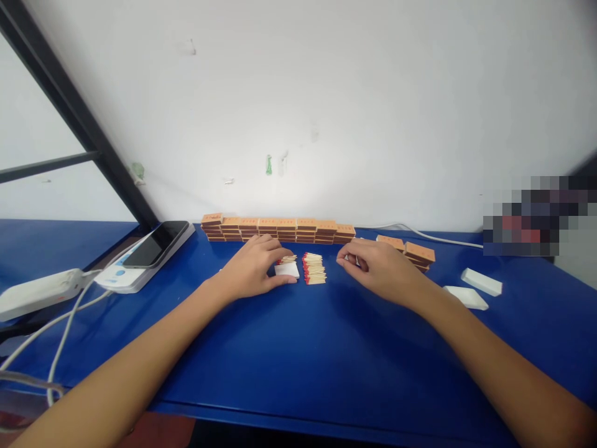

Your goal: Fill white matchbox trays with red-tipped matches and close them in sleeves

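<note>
My left hand [254, 267] rests on the blue table [298, 354], fingers curled round a small white matchbox tray [286, 269] with a few red-tipped matches above it. Just right of it lies a neat pile of red-tipped matches [314, 269]. My right hand [377, 266] sits to the right of the pile, fingers pinched together near a small pale item that I cannot make out. A row of stacked orange matchboxes [277, 229] lines the wall behind both hands.
More orange matchboxes [415, 254] lie behind my right hand. Two white trays [480, 282], [466, 297] lie at the right. A phone [156, 242] on a white device, a power strip [40, 291] and cables sit at the left. A dark metal frame [84, 124] leans there.
</note>
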`<action>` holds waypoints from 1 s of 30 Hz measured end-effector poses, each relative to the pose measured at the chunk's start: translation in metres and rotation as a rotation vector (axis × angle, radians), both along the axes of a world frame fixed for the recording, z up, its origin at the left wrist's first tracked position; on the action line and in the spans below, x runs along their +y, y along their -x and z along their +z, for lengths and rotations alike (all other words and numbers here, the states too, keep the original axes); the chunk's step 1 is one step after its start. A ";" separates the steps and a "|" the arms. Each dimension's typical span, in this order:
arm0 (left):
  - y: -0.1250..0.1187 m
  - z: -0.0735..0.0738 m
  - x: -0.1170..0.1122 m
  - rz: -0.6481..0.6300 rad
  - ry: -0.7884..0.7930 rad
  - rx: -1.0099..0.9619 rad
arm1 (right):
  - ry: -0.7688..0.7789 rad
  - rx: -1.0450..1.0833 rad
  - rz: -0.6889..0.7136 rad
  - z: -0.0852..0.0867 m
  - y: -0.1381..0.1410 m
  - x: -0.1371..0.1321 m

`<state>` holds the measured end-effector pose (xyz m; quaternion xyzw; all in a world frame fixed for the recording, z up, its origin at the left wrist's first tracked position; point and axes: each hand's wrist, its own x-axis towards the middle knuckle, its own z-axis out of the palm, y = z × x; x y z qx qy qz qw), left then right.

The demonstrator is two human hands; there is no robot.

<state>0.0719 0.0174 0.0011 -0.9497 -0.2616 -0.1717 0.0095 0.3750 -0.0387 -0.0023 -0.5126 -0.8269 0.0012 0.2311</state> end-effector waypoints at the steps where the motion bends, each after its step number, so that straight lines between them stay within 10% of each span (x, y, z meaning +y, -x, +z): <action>1: 0.001 0.001 -0.001 -0.006 0.010 0.006 | 0.003 0.001 0.000 0.000 0.000 0.000; 18: 0.002 0.012 -0.006 0.046 0.040 0.021 | 0.039 0.034 0.002 0.001 0.002 -0.001; 30: -0.013 0.007 -0.029 -0.147 -0.128 -0.123 | 0.336 0.471 0.110 -0.006 0.040 -0.017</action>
